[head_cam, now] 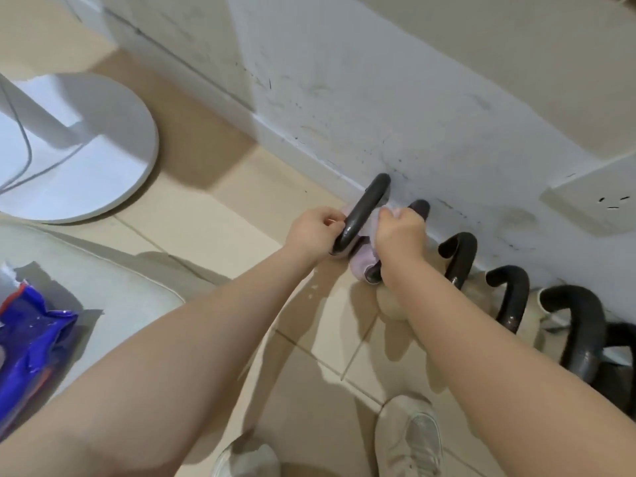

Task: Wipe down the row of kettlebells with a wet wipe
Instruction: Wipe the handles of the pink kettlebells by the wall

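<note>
A row of kettlebells with black handles stands on the tiled floor along the white wall. The leftmost one is a pale purple kettlebell with a black handle. My left hand grips the lower left side of that handle. My right hand is closed on a white wet wipe and presses it against the handle's right side. More kettlebells follow to the right: one, another and a larger one. Their bodies are mostly hidden by my right forearm.
A white round fan base with a cable stands on the floor at left. A blue wet-wipe pack lies on a pale mat at lower left. A wall socket is at right. My two shoes are at the bottom.
</note>
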A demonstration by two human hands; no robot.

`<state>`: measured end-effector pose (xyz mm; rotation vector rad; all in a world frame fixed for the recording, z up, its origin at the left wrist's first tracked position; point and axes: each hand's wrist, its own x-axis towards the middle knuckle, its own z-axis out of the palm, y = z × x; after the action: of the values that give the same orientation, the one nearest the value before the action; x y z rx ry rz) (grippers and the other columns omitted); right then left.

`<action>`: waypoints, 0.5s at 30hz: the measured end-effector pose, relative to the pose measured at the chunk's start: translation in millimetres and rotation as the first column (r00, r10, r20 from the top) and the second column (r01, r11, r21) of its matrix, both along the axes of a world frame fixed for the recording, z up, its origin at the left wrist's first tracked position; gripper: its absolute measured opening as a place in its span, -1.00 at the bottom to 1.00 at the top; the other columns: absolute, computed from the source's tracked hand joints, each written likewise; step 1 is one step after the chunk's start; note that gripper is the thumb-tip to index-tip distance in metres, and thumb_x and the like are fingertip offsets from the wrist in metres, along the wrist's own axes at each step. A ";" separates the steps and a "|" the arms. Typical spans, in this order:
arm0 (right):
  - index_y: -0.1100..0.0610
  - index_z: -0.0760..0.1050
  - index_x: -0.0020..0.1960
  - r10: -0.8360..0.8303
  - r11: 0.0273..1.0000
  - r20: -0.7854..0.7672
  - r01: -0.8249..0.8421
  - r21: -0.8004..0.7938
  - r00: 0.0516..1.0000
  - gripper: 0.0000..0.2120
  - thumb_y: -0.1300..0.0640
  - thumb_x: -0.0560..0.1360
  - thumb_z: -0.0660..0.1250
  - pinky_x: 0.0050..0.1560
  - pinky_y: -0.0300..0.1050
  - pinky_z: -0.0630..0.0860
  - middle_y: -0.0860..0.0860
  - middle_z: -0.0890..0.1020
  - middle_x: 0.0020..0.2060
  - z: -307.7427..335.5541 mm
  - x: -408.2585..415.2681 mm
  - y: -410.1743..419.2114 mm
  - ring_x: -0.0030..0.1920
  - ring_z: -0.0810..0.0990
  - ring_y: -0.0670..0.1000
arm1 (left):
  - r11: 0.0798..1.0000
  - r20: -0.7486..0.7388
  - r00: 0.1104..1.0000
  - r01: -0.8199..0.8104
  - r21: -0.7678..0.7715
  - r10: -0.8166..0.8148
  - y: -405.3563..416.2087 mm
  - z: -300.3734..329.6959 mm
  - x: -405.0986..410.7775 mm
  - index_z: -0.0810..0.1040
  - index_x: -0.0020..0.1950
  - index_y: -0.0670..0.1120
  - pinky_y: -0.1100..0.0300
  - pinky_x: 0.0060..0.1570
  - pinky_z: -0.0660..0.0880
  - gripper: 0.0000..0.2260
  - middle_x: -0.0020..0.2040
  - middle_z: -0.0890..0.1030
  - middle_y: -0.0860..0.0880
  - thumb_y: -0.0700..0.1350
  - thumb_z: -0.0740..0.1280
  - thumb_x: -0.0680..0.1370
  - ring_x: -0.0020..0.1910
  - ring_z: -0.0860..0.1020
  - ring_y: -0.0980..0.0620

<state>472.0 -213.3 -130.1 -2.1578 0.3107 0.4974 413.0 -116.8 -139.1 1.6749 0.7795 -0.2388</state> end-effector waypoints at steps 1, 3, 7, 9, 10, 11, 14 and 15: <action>0.20 0.42 -0.18 -0.062 0.992 -0.051 0.067 0.106 0.997 -0.74 0.05 0.55 0.15 0.03 0.01 0.47 0.11 0.51 -0.22 -1.0 -4.0 7.7 -0.11 0.52 0.15 | 1.000 -0.002 1.000 0.002 0.019 -0.002 -0.1 -3.2 0.7 0.62 -0.05 -0.10 0.04 0.12 0.50 -0.83 0.00 0.67 -0.16 -0.21 0.24 0.50 0.03 0.59 -0.15; 0.11 0.36 -0.29 -0.216 0.921 -0.201 0.268 0.284 0.955 -0.74 0.03 0.54 0.13 0.00 -0.03 0.44 0.05 0.48 -0.31 -3.1 -8.8 15.9 -0.20 0.50 0.09 | 1.000 -0.009 1.000 -0.022 -0.005 0.022 0.3 -5.0 0.7 0.62 -0.17 -0.01 -0.02 0.11 0.52 -0.81 -0.05 0.68 -0.11 -0.15 0.20 0.43 0.02 0.59 -0.14; 0.10 0.32 -0.26 -0.264 0.844 -0.233 0.341 0.414 0.936 -0.77 0.29 0.55 0.08 -0.21 -0.14 0.41 0.01 0.39 -0.31 -9.1 -22.4 -7.3 -0.34 0.39 -0.04 | 0.989 0.001 0.995 -0.097 -0.109 0.098 -2.5 -2.3 -4.3 0.68 -0.12 0.00 0.00 0.16 0.50 -0.69 -0.02 0.69 -0.02 -0.05 0.16 0.34 0.04 0.60 -0.07; 0.13 0.39 -0.14 -0.243 0.858 -0.207 0.309 0.410 0.948 -0.85 0.34 0.50 0.14 -0.26 -0.18 0.40 0.00 0.43 -0.30 -16.5 -28.1 -12.6 -0.34 0.39 -0.03 | 0.984 -0.003 0.993 -0.117 -0.134 0.118 -3.3 -2.6 -6.6 0.69 -0.09 -0.03 0.02 0.14 0.49 -0.65 -0.03 0.69 -0.04 -0.02 0.16 0.32 0.05 0.60 -0.06; 0.12 0.43 -0.10 -0.223 0.866 -0.195 0.286 0.409 0.955 -0.84 0.34 0.48 0.16 -0.25 -0.18 0.39 -0.01 0.45 -0.31 -19.6 -27.7 -10.8 -0.33 0.39 -0.03 | 0.980 -0.011 0.991 -0.134 -0.150 0.134 -3.2 -2.9 -6.9 0.69 -0.09 -0.05 0.04 0.12 0.48 -0.65 -0.03 0.69 -0.06 -0.01 0.17 0.32 0.05 0.59 -0.06; 0.13 0.48 -0.09 -0.196 0.876 -0.182 0.255 0.408 0.964 -0.86 0.33 0.48 0.20 -0.24 -0.17 0.38 -0.01 0.46 -0.33 -20.6 -27.1 -6.7 -0.31 0.41 -0.02 | 0.974 -0.023 0.988 -0.152 -0.165 0.151 -2.7 -3.2 -6.4 0.69 -0.08 -0.06 0.05 0.11 0.49 -0.67 -0.02 0.69 -0.08 -0.01 0.19 0.35 0.06 0.59 -0.07; 0.17 0.52 -0.18 -0.179 0.894 -0.192 0.241 0.377 0.965 -0.90 0.18 0.50 0.33 -0.12 -0.10 0.48 0.07 0.53 -0.34 -23.9 -17.5 11.2 -0.26 0.50 0.01 | 0.952 -0.055 0.976 -0.217 -0.217 0.210 -1.1 -7.4 -4.6 0.66 -0.02 -0.12 0.11 0.08 0.47 -0.70 -0.02 0.69 -0.09 -0.07 0.16 0.49 0.05 0.60 -0.05; 0.20 0.50 -0.23 -0.201 0.888 -0.223 0.273 0.370 0.954 -0.84 0.15 0.49 0.35 -0.06 -0.05 0.51 0.12 0.56 -0.31 -27.8 -12.3 16.5 -0.24 0.52 0.05 | 0.943 -0.050 0.973 -0.229 -0.241 0.224 -1.1 -9.0 -5.0 0.65 0.01 -0.14 0.15 0.07 0.46 -0.67 -0.02 0.68 -0.08 -0.08 0.12 0.52 0.02 0.60 -0.02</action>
<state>459.7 -196.9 -158.0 -1.6553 0.5210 0.5607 408.0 -117.8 -148.1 1.3389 0.9135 -0.1840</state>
